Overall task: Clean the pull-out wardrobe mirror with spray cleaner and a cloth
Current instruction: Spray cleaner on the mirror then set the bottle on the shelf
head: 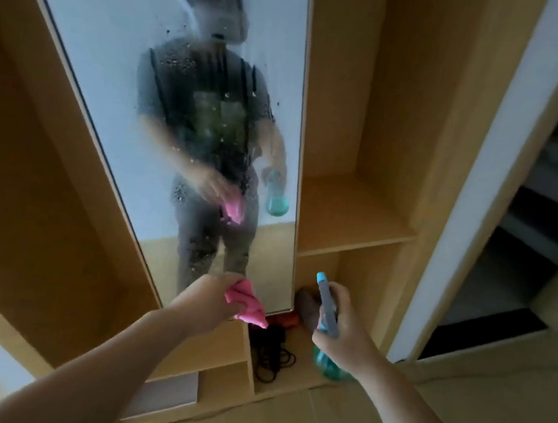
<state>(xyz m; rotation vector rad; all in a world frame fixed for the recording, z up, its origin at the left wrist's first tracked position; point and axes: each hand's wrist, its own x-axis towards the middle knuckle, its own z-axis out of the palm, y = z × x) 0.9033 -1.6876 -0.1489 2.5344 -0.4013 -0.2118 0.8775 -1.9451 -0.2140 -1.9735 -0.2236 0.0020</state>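
The tall pull-out mirror (121, 57) stands in front of me, its glass fogged and beaded with spray droplets across the middle and lower part. My left hand (210, 298) grips a bunched pink cloth (250, 306) close to the mirror's bottom edge. My right hand (345, 325) holds a spray bottle (328, 306) with a grey and blue head and a teal body, to the right of the mirror, its nozzle pointing up. Both hands, the cloth and the bottle show in the reflection.
Light wooden wardrobe compartments surround the mirror, with an open shelf (354, 233) to the right. The low compartment holds a coiled black cable (272, 358) and dark reddish items (288, 319). A white door frame (482, 163) and dark stairs (545, 222) lie at the right.
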